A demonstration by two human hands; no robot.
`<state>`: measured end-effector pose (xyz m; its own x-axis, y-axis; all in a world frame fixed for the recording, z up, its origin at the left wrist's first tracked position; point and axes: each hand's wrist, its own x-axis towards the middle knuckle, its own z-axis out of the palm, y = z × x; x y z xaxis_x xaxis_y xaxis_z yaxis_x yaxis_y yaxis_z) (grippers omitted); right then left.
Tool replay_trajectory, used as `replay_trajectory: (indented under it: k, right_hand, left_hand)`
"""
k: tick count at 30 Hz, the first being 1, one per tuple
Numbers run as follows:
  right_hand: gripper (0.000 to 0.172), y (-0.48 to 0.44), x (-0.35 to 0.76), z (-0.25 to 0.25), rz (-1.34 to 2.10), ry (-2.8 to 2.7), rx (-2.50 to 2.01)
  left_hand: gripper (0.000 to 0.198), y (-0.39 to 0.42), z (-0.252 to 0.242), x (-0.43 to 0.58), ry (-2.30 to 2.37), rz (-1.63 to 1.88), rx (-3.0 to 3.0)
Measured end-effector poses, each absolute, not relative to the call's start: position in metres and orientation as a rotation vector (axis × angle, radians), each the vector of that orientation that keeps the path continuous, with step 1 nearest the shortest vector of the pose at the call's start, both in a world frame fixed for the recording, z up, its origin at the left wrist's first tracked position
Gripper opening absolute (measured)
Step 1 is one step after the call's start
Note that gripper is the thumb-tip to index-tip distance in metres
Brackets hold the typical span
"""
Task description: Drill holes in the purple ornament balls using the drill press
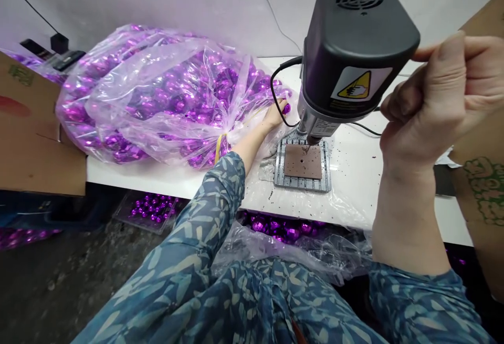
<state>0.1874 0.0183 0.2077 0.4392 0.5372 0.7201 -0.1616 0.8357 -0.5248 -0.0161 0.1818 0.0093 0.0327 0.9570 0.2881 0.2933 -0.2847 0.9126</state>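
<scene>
My left hand [275, 115] reaches behind the cable at the left of the black drill press [362, 44], its fingers closed on a small purple ball [286, 108]. Beside that hand lies a big clear bag of shiny purple balls [169, 92], tied with a yellow band [219, 148]. At the right of the drill press my right hand [437, 92] is closed near its housing; what it grips is hidden. Below the drill head a brown board [302, 161] with a small dark hole rests on the grey metal base [279, 176].
Dark crumbs dot the white table [354, 170]. Cardboard boxes stand at the left [35, 128] and right [482, 160] edges. Under the table's front edge lies an open plastic bag [252, 249] with purple balls, and a clear tray [134, 220] of balls sits lower left.
</scene>
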Motion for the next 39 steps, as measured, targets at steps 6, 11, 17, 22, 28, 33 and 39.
replay_trajectory:
  k: [6, 11, 17, 22, 28, 33, 39]
  right_hand:
    - [0.059, 0.013, 0.185, 0.207, 0.429, -1.069, -0.490]
    - [0.067, 0.026, 0.182, 0.204, 0.376, -1.022, -0.456]
    - [0.052, 0.037, 0.182, 0.198, 0.326, -1.035, -0.391]
    - [0.058, 0.027, 0.179, 0.201, 0.270, -1.055, -0.449]
    - [0.064, 0.022, 0.180, 0.205, 0.344, -1.046, -0.427]
    - [0.051, 0.013, 0.184, 0.208, 0.430, -1.096, -0.481]
    - [0.053, 0.015, 0.182, 0.206, 0.420, -1.068, -0.428]
  left_hand:
    - [0.030, 0.125, 0.031, -0.051, 1.362, 1.232, 1.344]
    - [0.042, 0.043, 0.039, -0.081, 1.131, 1.107, 1.046]
    - [0.069, -0.010, 0.011, -0.049, 1.121, 1.123, 1.109]
    - [0.072, -0.003, -0.009, -0.014, 1.115, 1.141, 1.366]
    - [0.062, 0.006, -0.013, 0.001, 1.150, 1.060, 1.491]
    - [0.053, -0.002, -0.004, 0.008, 1.249, 1.018, 1.614]
    - [0.053, -0.014, -0.002, 0.016, 1.310, 1.049, 1.841]
